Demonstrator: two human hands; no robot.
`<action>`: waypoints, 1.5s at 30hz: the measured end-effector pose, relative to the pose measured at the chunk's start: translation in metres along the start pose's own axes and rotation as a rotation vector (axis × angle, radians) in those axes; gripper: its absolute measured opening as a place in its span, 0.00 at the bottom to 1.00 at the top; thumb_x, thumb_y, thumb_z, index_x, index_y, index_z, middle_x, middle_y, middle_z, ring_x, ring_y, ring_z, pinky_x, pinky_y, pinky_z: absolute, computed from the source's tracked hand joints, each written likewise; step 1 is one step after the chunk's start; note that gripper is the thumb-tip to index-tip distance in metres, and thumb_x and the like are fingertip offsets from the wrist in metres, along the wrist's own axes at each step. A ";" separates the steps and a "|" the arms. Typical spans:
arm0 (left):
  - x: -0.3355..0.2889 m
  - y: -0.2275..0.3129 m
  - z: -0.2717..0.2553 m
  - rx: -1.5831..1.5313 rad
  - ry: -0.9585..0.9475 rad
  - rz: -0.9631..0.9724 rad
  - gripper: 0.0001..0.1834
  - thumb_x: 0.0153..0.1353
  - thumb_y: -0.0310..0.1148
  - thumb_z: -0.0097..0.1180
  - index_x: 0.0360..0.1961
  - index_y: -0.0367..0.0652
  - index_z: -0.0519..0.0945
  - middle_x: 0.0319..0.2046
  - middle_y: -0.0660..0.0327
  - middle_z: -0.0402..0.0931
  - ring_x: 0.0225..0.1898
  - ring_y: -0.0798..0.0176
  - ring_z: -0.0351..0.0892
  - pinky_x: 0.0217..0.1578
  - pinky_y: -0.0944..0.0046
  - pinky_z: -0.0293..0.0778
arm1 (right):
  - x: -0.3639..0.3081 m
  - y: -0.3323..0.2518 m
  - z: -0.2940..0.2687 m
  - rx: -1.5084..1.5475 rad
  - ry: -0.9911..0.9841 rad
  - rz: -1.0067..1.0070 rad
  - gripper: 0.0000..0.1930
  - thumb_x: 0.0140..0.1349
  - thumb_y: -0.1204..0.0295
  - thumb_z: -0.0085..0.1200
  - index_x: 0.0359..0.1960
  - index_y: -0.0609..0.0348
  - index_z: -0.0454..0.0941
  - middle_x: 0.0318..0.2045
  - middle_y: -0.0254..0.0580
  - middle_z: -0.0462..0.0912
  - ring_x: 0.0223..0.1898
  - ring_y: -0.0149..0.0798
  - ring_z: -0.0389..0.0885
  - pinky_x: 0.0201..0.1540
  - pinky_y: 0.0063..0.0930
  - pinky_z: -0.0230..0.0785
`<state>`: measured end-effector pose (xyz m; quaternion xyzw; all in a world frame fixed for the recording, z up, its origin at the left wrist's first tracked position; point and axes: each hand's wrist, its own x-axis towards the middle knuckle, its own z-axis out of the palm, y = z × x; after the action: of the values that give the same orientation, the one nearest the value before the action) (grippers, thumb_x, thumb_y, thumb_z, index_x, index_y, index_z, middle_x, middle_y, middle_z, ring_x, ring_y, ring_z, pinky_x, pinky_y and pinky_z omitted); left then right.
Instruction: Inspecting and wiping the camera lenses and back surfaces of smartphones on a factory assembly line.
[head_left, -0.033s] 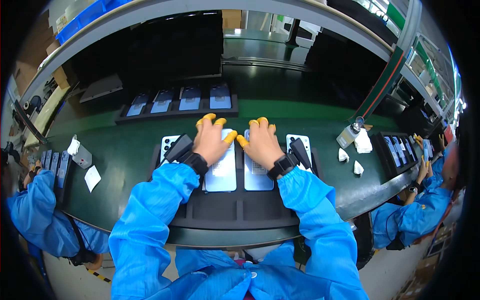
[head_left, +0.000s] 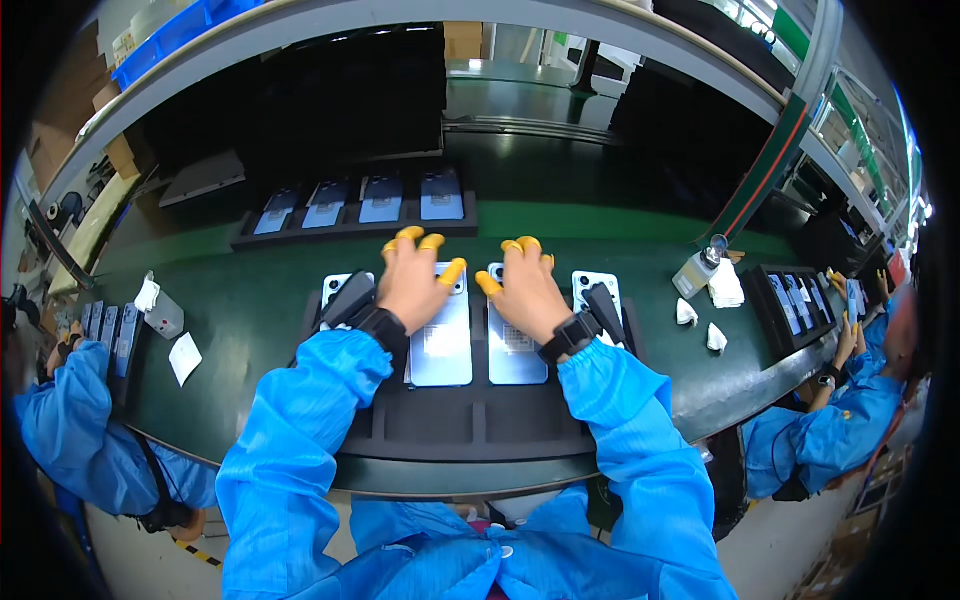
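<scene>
A black foam tray lies in front of me at the bench edge, with several light blue smartphones in it, backs up. My left hand rests over the upper left part of one middle phone, its fingers apart, thumb near the camera end. My right hand lies over the upper part of the other middle phone, fingers stretched out past its far end. Yellow finger cots cover several fingertips. An outer phone shows beside my right wrist; another is partly hidden by my left wrist device.
Farther back, a second black tray holds several phones. To the right stand a bottle, white wipes and a tray beside a co-worker. Another co-worker, a container and paper are left.
My left hand has shifted slightly left, and its thumb has drawn back over the phone. My right hand has moved very slightly down and to the right.
</scene>
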<state>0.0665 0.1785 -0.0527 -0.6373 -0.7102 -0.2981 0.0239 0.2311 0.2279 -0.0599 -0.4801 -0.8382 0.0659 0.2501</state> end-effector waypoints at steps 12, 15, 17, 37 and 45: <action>-0.004 -0.135 -0.053 -0.251 -0.008 -0.292 0.23 0.63 0.35 0.43 0.56 0.32 0.71 0.56 0.40 0.65 0.58 0.44 0.64 0.59 0.58 0.60 | -0.003 0.001 -0.037 0.072 -0.214 0.178 0.23 0.63 0.66 0.54 0.52 0.74 0.68 0.51 0.64 0.69 0.46 0.57 0.79 0.48 0.37 0.75; -0.011 -0.116 -0.063 -0.188 -0.079 -0.341 0.23 0.61 0.32 0.43 0.55 0.32 0.71 0.55 0.40 0.66 0.58 0.44 0.65 0.59 0.58 0.61 | -0.007 0.004 -0.038 0.076 -0.262 0.183 0.25 0.63 0.64 0.54 0.52 0.75 0.68 0.52 0.66 0.68 0.48 0.59 0.78 0.49 0.37 0.74; -0.014 -0.120 -0.059 -0.138 -0.119 -0.337 0.24 0.58 0.34 0.46 0.55 0.32 0.72 0.57 0.39 0.63 0.57 0.41 0.67 0.58 0.55 0.63 | -0.012 0.004 -0.038 0.087 -0.300 0.190 0.25 0.63 0.63 0.55 0.52 0.75 0.68 0.53 0.67 0.68 0.49 0.59 0.77 0.50 0.38 0.74; -0.016 -0.023 -0.049 0.314 0.123 -0.006 0.28 0.53 0.35 0.66 0.53 0.31 0.74 0.58 0.42 0.62 0.59 0.41 0.63 0.59 0.51 0.63 | -0.030 -0.011 -0.027 -0.011 -0.104 0.080 0.30 0.53 0.60 0.62 0.49 0.75 0.70 0.51 0.70 0.67 0.48 0.65 0.73 0.45 0.45 0.75; -0.049 0.038 -0.012 -0.052 0.035 0.584 0.36 0.53 0.36 0.63 0.62 0.35 0.65 0.66 0.43 0.53 0.67 0.38 0.51 0.65 0.47 0.53 | -0.036 0.016 0.007 -0.009 0.010 -0.122 0.25 0.52 0.64 0.58 0.48 0.70 0.71 0.48 0.62 0.71 0.47 0.59 0.70 0.50 0.46 0.66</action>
<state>0.1065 0.1296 -0.0477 -0.8099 -0.4885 -0.3075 0.1046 0.2553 0.2067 -0.0846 -0.4295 -0.8650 0.0443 0.2555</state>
